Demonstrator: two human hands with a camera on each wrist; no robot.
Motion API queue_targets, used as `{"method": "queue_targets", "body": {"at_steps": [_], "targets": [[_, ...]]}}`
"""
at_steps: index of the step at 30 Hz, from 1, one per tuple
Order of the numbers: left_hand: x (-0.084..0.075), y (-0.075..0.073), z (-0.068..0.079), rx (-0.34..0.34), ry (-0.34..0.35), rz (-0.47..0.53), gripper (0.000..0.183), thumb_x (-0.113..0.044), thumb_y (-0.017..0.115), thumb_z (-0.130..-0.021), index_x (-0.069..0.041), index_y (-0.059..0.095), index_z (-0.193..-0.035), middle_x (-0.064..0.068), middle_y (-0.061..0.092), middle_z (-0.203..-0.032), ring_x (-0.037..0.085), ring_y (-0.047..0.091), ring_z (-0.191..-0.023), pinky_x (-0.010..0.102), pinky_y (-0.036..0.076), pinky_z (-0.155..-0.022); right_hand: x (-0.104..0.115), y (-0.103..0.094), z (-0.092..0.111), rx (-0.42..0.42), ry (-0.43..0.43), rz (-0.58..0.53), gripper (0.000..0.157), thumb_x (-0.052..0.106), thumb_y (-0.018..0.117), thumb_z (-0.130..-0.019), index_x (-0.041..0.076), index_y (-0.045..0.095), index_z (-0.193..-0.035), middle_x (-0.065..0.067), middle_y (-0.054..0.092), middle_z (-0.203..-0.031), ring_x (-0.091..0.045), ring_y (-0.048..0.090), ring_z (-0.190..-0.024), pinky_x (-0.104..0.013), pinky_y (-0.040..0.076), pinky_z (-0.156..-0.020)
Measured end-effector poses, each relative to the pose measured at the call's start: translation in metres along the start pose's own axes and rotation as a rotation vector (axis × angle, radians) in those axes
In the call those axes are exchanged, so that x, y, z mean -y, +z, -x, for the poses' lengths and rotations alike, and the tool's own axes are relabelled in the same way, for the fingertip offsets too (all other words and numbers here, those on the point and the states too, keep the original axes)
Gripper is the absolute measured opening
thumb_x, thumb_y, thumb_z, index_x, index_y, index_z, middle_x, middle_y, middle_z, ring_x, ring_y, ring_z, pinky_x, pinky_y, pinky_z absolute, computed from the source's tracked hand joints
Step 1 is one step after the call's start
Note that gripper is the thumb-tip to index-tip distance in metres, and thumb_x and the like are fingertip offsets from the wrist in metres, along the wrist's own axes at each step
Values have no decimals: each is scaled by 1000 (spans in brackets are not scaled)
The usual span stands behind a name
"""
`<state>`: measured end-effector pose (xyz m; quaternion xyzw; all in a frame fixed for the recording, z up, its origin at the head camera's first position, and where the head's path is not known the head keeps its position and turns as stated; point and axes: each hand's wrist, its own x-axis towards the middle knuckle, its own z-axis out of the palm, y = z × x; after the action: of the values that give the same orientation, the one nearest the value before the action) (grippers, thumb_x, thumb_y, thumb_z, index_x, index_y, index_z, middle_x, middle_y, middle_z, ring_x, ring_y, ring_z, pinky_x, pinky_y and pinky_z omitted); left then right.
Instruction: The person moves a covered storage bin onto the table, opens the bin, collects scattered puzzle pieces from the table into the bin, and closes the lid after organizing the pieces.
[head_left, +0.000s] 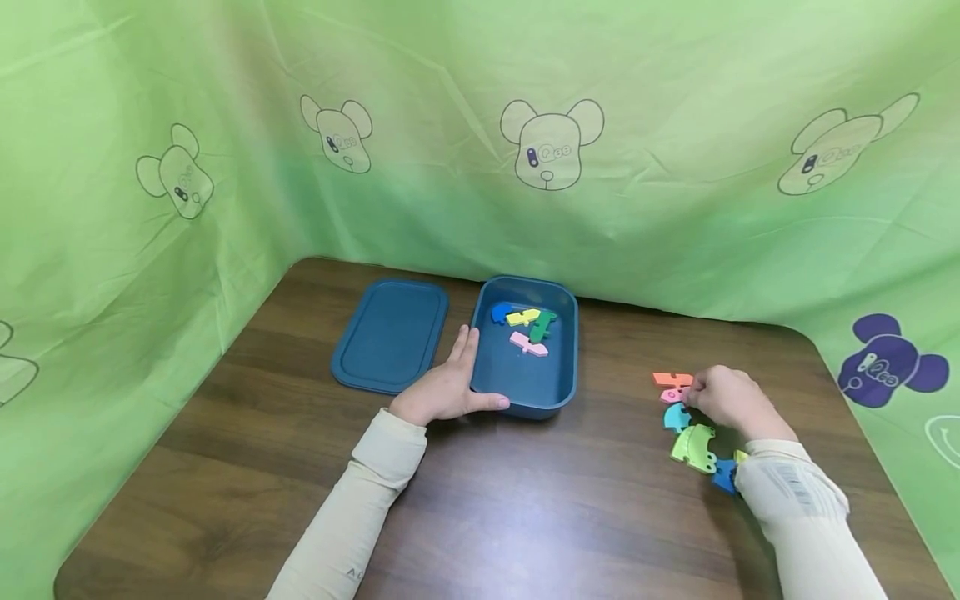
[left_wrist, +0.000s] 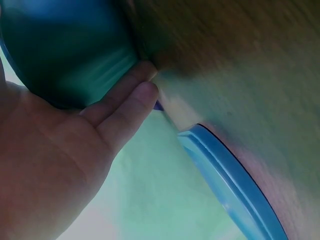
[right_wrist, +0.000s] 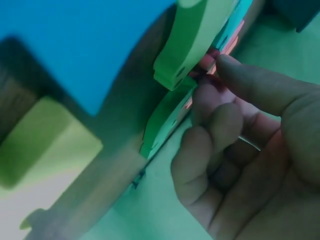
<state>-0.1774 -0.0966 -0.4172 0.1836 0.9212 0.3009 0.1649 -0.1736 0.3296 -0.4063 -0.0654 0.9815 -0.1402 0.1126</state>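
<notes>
My left hand (head_left: 444, 390) rests against the left side of a blue plastic box (head_left: 576, 354), fingers straight along the wall and thumb at the front corner. In the box lie blue (head_left: 500, 313), yellow (head_left: 522, 317), green (head_left: 542, 327) and pink (head_left: 529, 344) puzzle pieces. At the right, my right hand (head_left: 733, 402) pinches a pink puzzle piece (head_left: 671, 396) between thumb and forefinger, low over the table. An orange piece (head_left: 671, 379) lies just beyond it. Nearer me follow a teal piece (head_left: 676, 417), a light green piece (head_left: 692, 450) and a blue piece (head_left: 724, 476).
The blue lid (head_left: 390, 333) lies flat left of the box. A yellow piece (head_left: 741, 456) is partly hidden by my right sleeve. A green printed curtain (head_left: 450, 208) hangs along the back and sides of the wooden table (head_left: 525, 508).
</notes>
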Motion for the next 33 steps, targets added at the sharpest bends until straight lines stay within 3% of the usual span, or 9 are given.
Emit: {"method": "queue_targets", "body": {"at_steps": [5, 12, 19, 29, 33], "targets": [[-1, 0, 0, 2, 0, -14, 118, -72, 60, -75, -17, -13, -151, 3, -18, -156, 25, 62, -96, 31, 48, -77, 6, 0, 3, 27, 6, 40, 17, 13, 61, -88, 9, 64, -71, -1, 53, -66, -21, 46, -61, -36, 38, -54], [-3, -1, 2, 4, 19, -26, 119, -73, 58, -75, -14, -12, -151, 8, -16, -156, 28, 59, -104, 32, 46, -83, 6, 7, 10, -1, -18, 77, 29, 11, 56, -87, 15, 45, -60, 1, 40, -58, -17, 40, -55, -32, 29, -49], [-4, -3, 4, 9, 4, -23, 118, -71, 59, -75, -15, -12, -151, 5, -18, -155, 23, 63, -90, 30, 48, -75, 5, 9, 10, -2, -31, 70, 26, 14, 60, -88, 15, 53, -63, 1, 44, -59, -17, 42, -56, -32, 32, -50], [-3, -1, 2, 15, -6, -16, 120, -73, 59, -74, -17, -14, -150, 4, -18, -156, 27, 60, -102, 32, 48, -79, 6, 1, 17, -39, -8, 100, 26, 14, 59, -86, 17, 48, -63, 1, 41, -60, -19, 42, -58, -34, 30, -51], [-2, -1, 1, 11, -5, -15, 120, -74, 58, -73, -17, -14, -151, 4, -18, -156, 27, 59, -105, 33, 48, -80, 7, -4, 19, -41, 2, 98, 15, 15, 61, -85, 13, 57, -70, -3, 48, -65, -22, 45, -62, -37, 33, -53]]}}
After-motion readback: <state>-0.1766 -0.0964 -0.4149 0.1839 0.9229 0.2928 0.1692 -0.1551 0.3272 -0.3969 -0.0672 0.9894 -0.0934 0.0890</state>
